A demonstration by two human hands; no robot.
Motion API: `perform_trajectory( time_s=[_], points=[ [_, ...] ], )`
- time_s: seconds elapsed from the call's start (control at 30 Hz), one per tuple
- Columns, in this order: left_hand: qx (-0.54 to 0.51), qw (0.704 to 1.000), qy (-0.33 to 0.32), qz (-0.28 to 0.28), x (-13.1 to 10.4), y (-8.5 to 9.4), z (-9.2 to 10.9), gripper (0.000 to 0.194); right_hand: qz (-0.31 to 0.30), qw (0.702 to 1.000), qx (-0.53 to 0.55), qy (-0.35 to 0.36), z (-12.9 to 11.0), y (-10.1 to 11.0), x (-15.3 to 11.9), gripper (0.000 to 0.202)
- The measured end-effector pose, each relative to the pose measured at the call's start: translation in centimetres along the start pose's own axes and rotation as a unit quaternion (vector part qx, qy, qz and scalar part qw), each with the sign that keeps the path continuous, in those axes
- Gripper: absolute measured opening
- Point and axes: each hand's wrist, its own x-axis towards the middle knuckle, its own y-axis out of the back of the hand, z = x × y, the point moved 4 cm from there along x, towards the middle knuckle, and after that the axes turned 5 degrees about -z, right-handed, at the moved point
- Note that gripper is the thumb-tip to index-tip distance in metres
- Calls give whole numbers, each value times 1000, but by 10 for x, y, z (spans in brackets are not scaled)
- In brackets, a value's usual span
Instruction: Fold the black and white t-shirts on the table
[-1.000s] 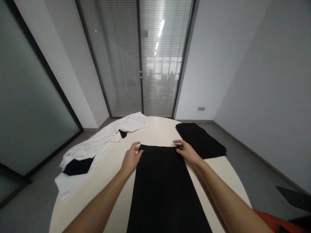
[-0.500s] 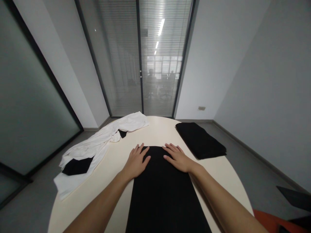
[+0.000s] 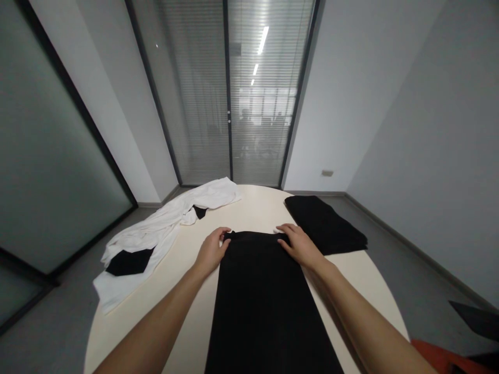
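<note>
A long black cloth (image 3: 265,306) lies flat down the middle of the table, its far edge slightly raised. At that edge's left corner, my left hand (image 3: 212,252) pinches the fabric between thumb and fingers. My right hand (image 3: 300,245) grips the far right corner the same way, thumb on top and fingers beyond the edge. Right of it rests a folded black cloth stack (image 3: 325,226). Along the left side sprawls a rumpled white garment (image 3: 163,228) with black patches showing.
The round cream table (image 3: 257,208) has its curved rim close to the glass partition (image 3: 257,130) with blinds. A red and black object (image 3: 440,356), perhaps a chair, is at the lower right. Grey walls stand on both sides.
Both hands have gone from lying spread on the black cloth to gripping its far corners, and the far edge has lifted a little. The view has shifted slightly.
</note>
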Motion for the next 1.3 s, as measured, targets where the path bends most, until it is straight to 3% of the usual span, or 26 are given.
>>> perform_trajectory(
  time_s=[0.07, 0.13, 0.2, 0.3, 0.4, 0.53, 0.7, 0.77, 0.87, 1.0, 1.2, 1.3],
  points=[
    [10, 1000, 0, 23, 0, 2, 1, 28, -3, 1000, -5, 20, -24, 11, -4, 33],
    [14, 999, 4, 43, 0, 3, 0, 29, -80, 994, 42, 56, -52, 16, -10, 30],
    [0, 999, 14, 44, 0, 1, -2, 34, -170, 976, 83, 106, -79, 17, -19, 42],
    [-41, 998, 23, 35, -2, -2, -2, 44, -222, 966, 62, 112, -92, 12, -28, 62],
    [-44, 998, 10, 38, -5, -1, 4, 51, -217, 972, 43, 80, -76, 1, -26, 61],
    [0, 999, -32, 32, -12, 5, 22, 43, -173, 981, 54, 67, -42, -14, -9, 57],
    [9, 997, -57, -60, -24, 7, 42, 40, -83, 991, 89, 58, -23, -4, 10, 46],
    [30, 987, -95, -122, -30, 3, 47, 43, -99, 989, 87, 68, -27, 4, 5, 44],
    [74, 971, -131, -183, -34, -4, 48, 41, -174, 979, 83, 62, -37, 9, -11, 55],
    [101, 972, -96, -190, -31, -9, 41, 43, -226, 971, 73, 4, -39, -4, -24, 74],
    [74, 992, -10, -104, -25, 10, 44, 28, -175, 982, 64, 2, -23, -24, -3, 71],
    [-7, 984, 47, -169, -28, 15, 45, 23, -138, 989, 56, -8, -11, -27, 6, 67]
  ],
)
